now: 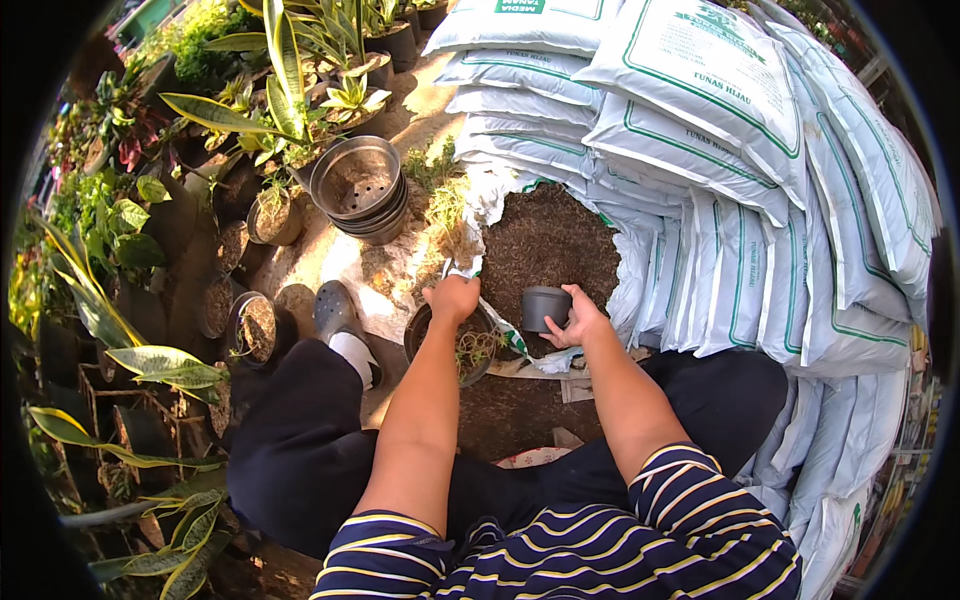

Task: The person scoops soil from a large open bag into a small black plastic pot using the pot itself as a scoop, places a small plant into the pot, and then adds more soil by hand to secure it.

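Observation:
My right hand [577,322] holds a small dark plastic plant pot [546,309] by its side. The pot is over the soil mix [551,240] that fills an open white plastic sack [628,281]. Its inside is hidden from me. At the torn left edge of the sack, my left hand [454,298] is closed on the plastic rim. Below that hand, partly covered by my forearm, stands a wider black pot [415,337] with thin pale roots or stems [476,346] inside.
Stacked white sacks of planting medium [690,142] rise behind and to the right. Nested black pots [360,187] with drainage holes stand at upper left. Potted snake plants [285,90] and other pots line the left side. My clog-shod left foot [335,307] rests on the ground.

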Tool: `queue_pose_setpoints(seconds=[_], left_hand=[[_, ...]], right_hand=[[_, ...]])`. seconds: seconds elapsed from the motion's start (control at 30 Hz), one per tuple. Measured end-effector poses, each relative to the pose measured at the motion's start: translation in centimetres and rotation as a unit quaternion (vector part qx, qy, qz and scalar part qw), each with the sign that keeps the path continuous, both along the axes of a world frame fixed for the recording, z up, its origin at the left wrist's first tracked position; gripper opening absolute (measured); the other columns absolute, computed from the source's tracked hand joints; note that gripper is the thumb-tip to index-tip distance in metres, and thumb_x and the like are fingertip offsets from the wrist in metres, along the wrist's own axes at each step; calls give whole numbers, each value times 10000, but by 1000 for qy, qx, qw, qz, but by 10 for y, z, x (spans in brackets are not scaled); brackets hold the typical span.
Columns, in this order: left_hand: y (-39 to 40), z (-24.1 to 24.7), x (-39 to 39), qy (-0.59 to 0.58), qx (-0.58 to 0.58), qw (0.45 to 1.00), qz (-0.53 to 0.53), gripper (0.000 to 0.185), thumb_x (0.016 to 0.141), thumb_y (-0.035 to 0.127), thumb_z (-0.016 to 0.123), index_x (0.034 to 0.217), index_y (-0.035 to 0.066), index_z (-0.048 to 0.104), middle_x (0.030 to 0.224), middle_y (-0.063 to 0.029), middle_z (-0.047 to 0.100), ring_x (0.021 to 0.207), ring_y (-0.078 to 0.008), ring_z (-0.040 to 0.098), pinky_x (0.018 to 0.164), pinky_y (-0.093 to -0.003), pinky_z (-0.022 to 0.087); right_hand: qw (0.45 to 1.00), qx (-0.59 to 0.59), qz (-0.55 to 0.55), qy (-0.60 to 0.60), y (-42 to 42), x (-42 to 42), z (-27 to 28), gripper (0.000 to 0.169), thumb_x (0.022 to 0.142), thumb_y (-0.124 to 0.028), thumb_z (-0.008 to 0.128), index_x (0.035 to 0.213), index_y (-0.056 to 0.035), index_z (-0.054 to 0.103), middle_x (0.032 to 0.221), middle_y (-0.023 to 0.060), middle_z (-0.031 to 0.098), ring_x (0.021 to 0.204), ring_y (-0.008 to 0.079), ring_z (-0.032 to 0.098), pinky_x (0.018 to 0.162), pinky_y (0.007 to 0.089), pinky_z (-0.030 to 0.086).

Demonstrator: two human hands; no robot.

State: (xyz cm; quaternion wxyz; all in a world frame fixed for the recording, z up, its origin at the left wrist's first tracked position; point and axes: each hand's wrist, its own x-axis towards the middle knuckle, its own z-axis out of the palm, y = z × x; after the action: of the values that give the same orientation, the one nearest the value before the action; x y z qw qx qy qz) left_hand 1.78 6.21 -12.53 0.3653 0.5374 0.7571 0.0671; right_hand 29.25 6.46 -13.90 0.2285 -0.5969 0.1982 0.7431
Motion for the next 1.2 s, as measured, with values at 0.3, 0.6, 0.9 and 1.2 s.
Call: queue_pose_setpoints(seconds=[0.3, 0.6, 0.9, 1.2], left_hand=[[-1, 3, 2, 1, 5, 1000, 11, 547, 1013, 420, 455, 693, 25, 660, 840, -195, 703, 860, -425, 604, 1143, -600, 233], [-2, 0, 0, 10, 11, 1000, 5, 527, 999, 411, 471, 741, 11, 697, 893, -220, 717, 887, -435, 616, 1110, -583, 260], [-2, 1, 0, 24, 15, 1000, -12, 532, 1007, 409, 462, 735, 13, 691, 848, -198, 702, 852, -399, 613, 1081, -556, 292], [-4, 2, 1, 33, 21, 999, -18, 519, 1003, 400, 475, 740, 14, 703, 842, -196, 703, 855, -393, 615, 1053, -540, 305]], right_hand=[[994, 84, -22, 70, -1, 10, -2, 960, 804, -762, 600, 1481, -100, 446, 1386, 277, 373, 1181, 410, 475, 708, 294, 631], [965, 136, -79, 211, 3, 15, 16, 866, 808, -719, 561, 1412, -103, 486, 1300, 306, 451, 977, 355, 560, 548, 251, 528], [878, 268, -121, 378, -3, -7, 25, 915, 873, -769, 398, 1461, -69, 433, 1261, 327, 472, 836, 321, 546, 492, 252, 487], [777, 319, -190, 509, 1, -32, 43, 866, 898, -691, 444, 1447, -23, 399, 1187, 274, 397, 835, 274, 463, 411, 227, 427]])
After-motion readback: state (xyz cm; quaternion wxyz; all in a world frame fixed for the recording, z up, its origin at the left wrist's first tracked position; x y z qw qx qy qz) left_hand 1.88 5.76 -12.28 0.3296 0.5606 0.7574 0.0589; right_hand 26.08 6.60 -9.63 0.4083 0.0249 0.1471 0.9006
